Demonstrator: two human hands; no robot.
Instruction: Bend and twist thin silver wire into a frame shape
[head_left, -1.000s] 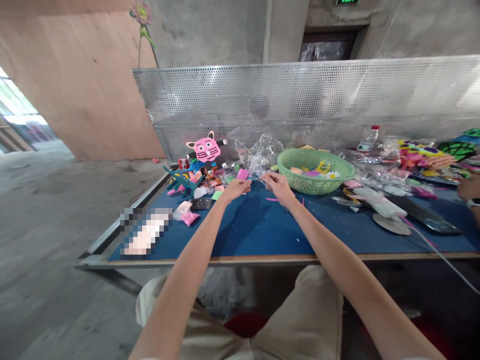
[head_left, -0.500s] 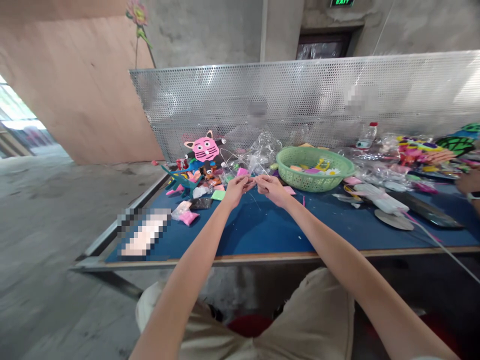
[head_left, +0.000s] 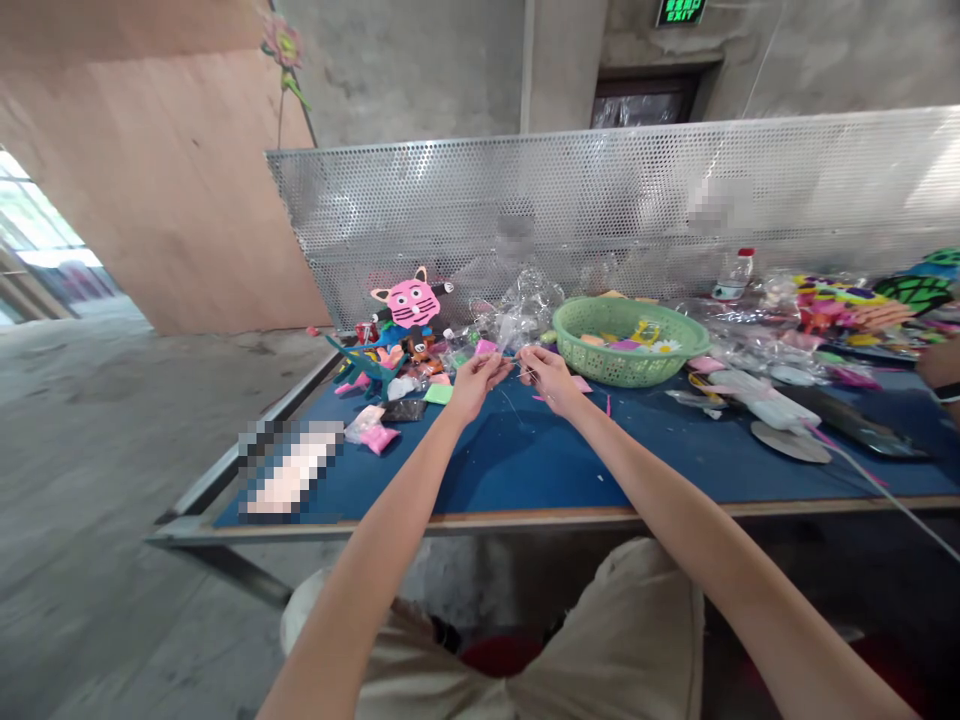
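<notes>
A: What is new with the hands?

B: The left hand [head_left: 477, 384] and the right hand [head_left: 551, 375] sit a bit farther apart than they do half a second ago. Now a little gap shows, with a thin string [head_left: 514, 361] in it. I think that gives them more room to work on the string.

A: Where is the string?

B: Over the far part of the blue tabletop [head_left: 525, 470], left of the green basket [head_left: 630, 362] and to the right of the pink cat [head_left: 411, 304].

A: Which way does it point?

B: Its long way goes left to right, from hand to hand. I can't tell which end is the front.

A: And the fingers?

B: On both hands they are bent and look pinched on the string. It is too small to see well.
</notes>
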